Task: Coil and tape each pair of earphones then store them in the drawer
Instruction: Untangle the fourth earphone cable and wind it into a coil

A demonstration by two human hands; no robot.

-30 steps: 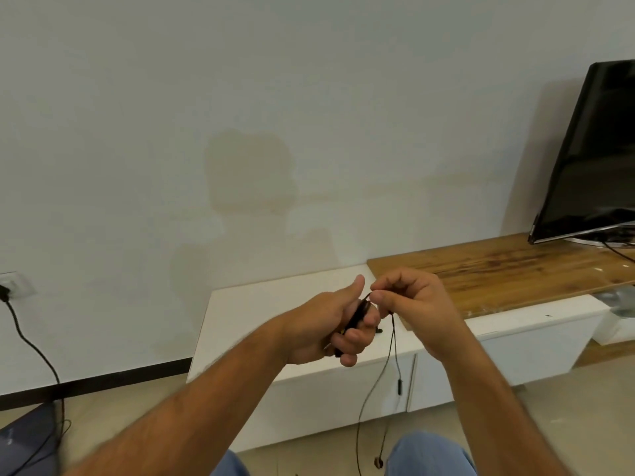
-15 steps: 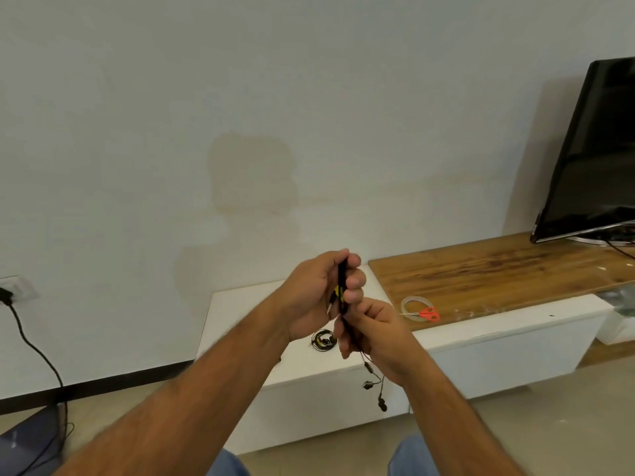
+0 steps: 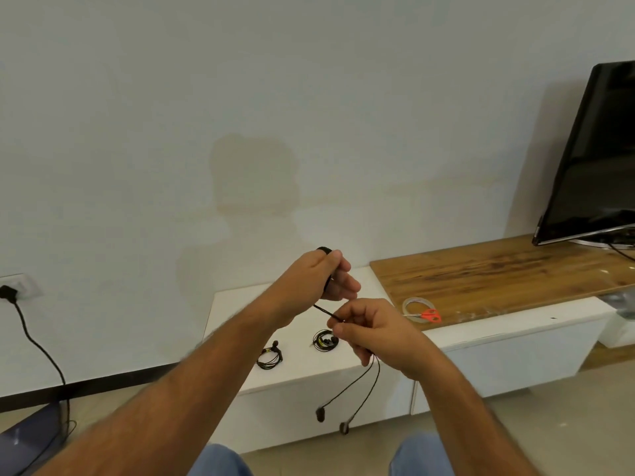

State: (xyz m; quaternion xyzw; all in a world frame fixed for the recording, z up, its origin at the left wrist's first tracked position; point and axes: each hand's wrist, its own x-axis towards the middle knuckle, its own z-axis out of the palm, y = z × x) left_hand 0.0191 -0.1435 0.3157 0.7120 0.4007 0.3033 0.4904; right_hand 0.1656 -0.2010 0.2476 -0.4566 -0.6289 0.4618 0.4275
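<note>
On top of the white table (image 3: 240, 304), well left of the tape roll, lying loosely coiled: one pair of black earphones (image 3: 270, 356). Showing no tape on it, as far as can be told. Just right of that, nearer the tape roll, lying as a tighter coil: a second black pair (image 3: 324, 340) with a yellow spot on it, possibly tape, though too small for certainty. Neither stored yet; both waiting on the table top.

Above the second coil and up-left of the tape roll, gripping a bunch of black loops: left hand (image 3: 323, 278), fingers curled round the part-wound third earphones (image 3: 324, 250), with a loop poking out above the knuckles. Running down-right from that hand, taut: a short stretch of cable. Pinching that cable just left of the tape roll: right hand (image 3: 372, 329), fingers clenched on it, feeding the next turn. Hanging below that hand in front of the cabinet: two strands ending in earbuds, not wound in yet.

Resting at the left end of the wooden board: tape roll (image 3: 414, 305), with red-handled scissors (image 3: 429, 315) touching its right side, both unused for now.

Judging progress: coiling of the third pair nearing its end; taping and storing of the pairs outstanding; no open drawer showing.
</note>
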